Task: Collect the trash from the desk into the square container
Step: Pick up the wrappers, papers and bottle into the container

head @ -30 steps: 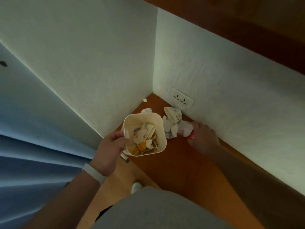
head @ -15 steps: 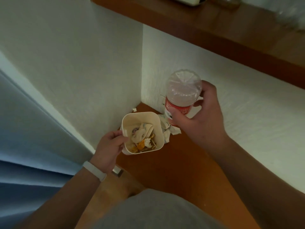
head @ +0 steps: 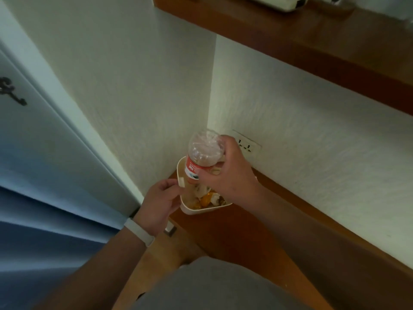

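A cream square container point(head: 182, 172) stands on the brown desk point(head: 234, 231) in the corner between two white walls. It holds crumpled paper and orange scraps point(head: 205, 201). My left hand point(head: 159, 203) grips the container's left rim. My right hand point(head: 228, 175) holds a clear plastic bottle point(head: 202, 155) with a red label, bottom end up, right over the container's opening. The loose paper that lay beside the container is hidden behind my right hand.
A wall socket point(head: 247, 145) sits low on the right wall behind my right hand. A wooden shelf point(head: 312, 41) juts out overhead with a white object on it. A blue curtain point(head: 44, 198) hangs at left.
My right hand picked the bottle up from the desk, lifted it, then brought it down and left over the container. My left hand kept its grip on the rim.
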Motion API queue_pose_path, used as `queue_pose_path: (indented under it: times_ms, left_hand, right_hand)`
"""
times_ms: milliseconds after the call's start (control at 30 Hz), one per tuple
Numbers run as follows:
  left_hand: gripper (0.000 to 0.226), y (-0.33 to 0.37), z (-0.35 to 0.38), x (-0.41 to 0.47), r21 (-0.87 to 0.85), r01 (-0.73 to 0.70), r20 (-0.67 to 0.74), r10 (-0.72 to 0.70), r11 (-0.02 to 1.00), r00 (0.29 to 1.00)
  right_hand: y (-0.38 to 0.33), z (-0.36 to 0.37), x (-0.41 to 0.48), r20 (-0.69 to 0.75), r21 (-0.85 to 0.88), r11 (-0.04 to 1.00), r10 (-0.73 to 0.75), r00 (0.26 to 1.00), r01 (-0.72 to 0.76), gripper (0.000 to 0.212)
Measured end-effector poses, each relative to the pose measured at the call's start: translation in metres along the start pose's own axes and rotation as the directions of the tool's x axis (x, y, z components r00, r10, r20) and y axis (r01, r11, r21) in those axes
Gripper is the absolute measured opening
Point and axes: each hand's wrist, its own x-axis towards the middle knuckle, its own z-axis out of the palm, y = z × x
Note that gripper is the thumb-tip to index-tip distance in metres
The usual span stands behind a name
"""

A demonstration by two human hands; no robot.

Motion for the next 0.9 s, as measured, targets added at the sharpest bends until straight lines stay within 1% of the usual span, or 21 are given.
queue_pose_path:
  times_ms: [100, 200, 333, 400, 500, 567, 667, 767, 833, 900]
  left_hand:
    - [0.018, 0.001, -0.003, -0.001, -0.029, -0.001, 0.023, 0.001, 1.000, 1.000]
    - [0.020, 0.001, -0.007, -0.001, -0.060, -0.003, 0.024, 0.004, 0.998, 1.000]
    - [0.017, -0.001, -0.010, 0.000, -0.059, -0.011, 0.001, 0.011, 0.998, 1.000]
    - [0.018, -0.002, -0.013, 0.002, -0.071, -0.006, -0.001, 0.006, 0.997, 1.000]
    - [0.021, -0.001, -0.017, 0.006, -0.122, 0.007, -0.004, -0.007, 0.992, 1.000]
    - [0.019, 0.000, -0.019, 0.009, -0.135, 0.009, -0.022, -0.012, 0.991, 1.000]
    - [0.017, 0.001, -0.021, 0.013, -0.141, 0.016, -0.047, -0.023, 0.990, 0.999]
    - [0.016, 0.002, -0.022, 0.016, -0.153, 0.020, -0.044, -0.028, 0.988, 0.999]
    - [0.014, 0.004, -0.022, 0.018, -0.153, 0.023, -0.037, -0.029, 0.988, 0.999]
    - [0.013, 0.005, -0.022, 0.019, -0.156, 0.027, -0.029, -0.032, 0.987, 0.999]
  right_hand:
    - [0.014, 0.013, 0.003, 0.059, -0.061, 0.998, 0.025, 0.998, -0.022, 0.071]
    - [0.024, 0.021, 0.004, 0.156, -0.161, 0.987, 0.044, 0.987, -0.019, 0.076]
    - [0.022, 0.020, 0.009, 0.243, -0.190, 0.981, 0.079, 0.967, -0.032, 0.078]
    - [0.018, 0.016, 0.010, 0.314, -0.194, 0.981, 0.084, 0.946, -0.023, 0.080]
    - [0.014, 0.006, 0.008, 0.450, -0.224, 0.974, 0.081, 0.889, 0.024, 0.086]
    - [0.013, -0.005, 0.005, 0.484, -0.253, 0.965, 0.068, 0.873, 0.065, 0.084]
    - [0.017, -0.023, 0.002, 0.439, -0.285, 0.957, 0.076, 0.895, 0.059, 0.079]
    - [0.034, -0.038, 0.005, 0.313, -0.251, 0.968, 0.090, 0.946, -0.009, 0.057]
    - [0.059, -0.043, 0.013, 0.231, -0.269, 0.961, 0.136, 0.963, -0.071, 0.048]
    - [0.092, -0.043, 0.021, 0.179, -0.353, 0.922, 0.234, 0.956, -0.160, 0.046]
